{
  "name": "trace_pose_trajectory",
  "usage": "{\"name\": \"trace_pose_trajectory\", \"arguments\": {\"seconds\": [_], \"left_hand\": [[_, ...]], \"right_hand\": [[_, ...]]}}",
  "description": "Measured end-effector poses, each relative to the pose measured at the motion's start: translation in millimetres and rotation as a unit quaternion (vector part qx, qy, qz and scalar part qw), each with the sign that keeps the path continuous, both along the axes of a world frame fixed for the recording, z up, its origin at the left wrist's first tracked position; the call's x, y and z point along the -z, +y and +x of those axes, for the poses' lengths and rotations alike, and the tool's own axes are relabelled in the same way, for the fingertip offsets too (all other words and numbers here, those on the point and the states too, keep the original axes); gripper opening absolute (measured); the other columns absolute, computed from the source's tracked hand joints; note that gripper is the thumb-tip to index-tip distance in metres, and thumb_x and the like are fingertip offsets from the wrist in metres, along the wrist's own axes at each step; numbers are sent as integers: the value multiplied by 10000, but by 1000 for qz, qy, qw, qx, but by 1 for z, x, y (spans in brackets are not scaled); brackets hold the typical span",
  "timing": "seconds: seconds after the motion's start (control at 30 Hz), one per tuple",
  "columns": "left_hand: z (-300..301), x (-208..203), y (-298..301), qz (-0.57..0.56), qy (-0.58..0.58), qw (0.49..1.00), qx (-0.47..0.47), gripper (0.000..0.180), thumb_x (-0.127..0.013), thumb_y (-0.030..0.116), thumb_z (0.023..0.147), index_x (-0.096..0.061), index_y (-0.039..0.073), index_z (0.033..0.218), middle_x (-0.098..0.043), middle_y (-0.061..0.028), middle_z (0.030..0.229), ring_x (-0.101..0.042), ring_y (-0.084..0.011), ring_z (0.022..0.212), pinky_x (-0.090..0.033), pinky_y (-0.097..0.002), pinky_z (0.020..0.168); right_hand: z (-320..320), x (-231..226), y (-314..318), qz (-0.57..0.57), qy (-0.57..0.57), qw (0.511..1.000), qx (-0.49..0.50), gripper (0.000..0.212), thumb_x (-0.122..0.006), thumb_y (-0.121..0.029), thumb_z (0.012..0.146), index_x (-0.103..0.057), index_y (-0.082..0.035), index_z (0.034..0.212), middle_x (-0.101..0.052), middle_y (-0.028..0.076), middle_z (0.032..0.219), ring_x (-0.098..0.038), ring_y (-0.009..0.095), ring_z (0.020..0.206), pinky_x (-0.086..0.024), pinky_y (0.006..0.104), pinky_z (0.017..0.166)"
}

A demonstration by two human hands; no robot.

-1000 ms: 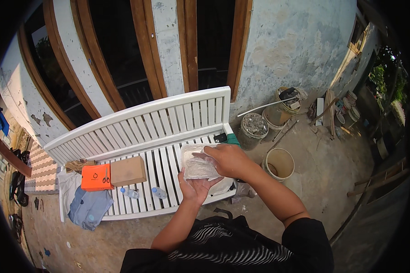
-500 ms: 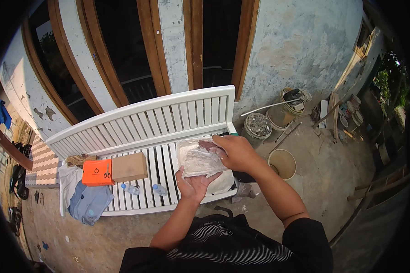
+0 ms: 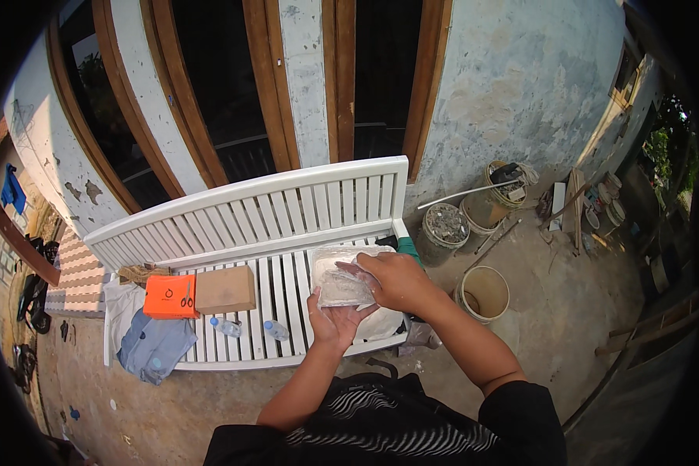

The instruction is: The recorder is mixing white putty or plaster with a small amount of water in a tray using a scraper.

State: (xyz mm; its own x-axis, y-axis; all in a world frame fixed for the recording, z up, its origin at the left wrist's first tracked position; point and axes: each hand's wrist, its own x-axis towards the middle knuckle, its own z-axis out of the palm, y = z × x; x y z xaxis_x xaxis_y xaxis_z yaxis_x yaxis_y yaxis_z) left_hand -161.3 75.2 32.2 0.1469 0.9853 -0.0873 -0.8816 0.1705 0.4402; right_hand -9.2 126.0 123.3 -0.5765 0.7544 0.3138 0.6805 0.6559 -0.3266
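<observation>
In the head view, I see 2 bare hands close together just below the middle, toward 6 o'clock. The left hand [image 3: 332,321] is clamped on a white tray [image 3: 314,273], thumb on the near side and fingers tucked under. The tray is held up over the right end of a white bench [image 3: 248,186], with pale stuff [image 3: 335,293] inside it. The right hand [image 3: 400,283] is closed on a flat, dusty, brownish tool [image 3: 352,272] (I can't tell just what kind) that reaches in over the tray. I can't tell how deep it goes.

On the bench, toward 8 o'clock, I see an orange box [image 3: 163,307] touching a brown box [image 3: 225,290]. Near them, between 7 and 8, lie 2 clear bottles [image 3: 276,332] with blue caps. A gray-blue cloth [image 3: 149,348] hangs off at 8. On the ground, a pale bucket [image 3: 467,299] stands at 4, and a bucket of rubble [image 3: 446,225] at 3.
</observation>
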Motion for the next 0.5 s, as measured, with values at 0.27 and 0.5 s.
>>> {"name": "trace_pose_trajectory", "arguments": {"seconds": [0.27, 0.5], "left_hand": [[-1, 1, -1, 1, -23, 1000, 21, 812, -454, 542, 896, -259, 84, 1537, -353, -181, 1551, -357, -411, 1424, -325, -702, 1094], [4, 3, 2, 21, -22, 999, 26, 779, -435, 553, 912, -286, 96, 1525, -378, -181, 1535, -393, -411, 1399, -334, -698, 1090]], "right_hand": [[20, -14, 17, 4, 61, 998, 30, 214, -680, -147, 858, -568, -46, 1011, -649, 217, 811, -628, 451, 793, -489, 518, 671], [13, -3, 10, -37, 53, 998, -5, 252, -681, -151, 851, -562, -46, 1047, -650, 232, 812, -626, 460, 794, -475, 540, 676]]}}
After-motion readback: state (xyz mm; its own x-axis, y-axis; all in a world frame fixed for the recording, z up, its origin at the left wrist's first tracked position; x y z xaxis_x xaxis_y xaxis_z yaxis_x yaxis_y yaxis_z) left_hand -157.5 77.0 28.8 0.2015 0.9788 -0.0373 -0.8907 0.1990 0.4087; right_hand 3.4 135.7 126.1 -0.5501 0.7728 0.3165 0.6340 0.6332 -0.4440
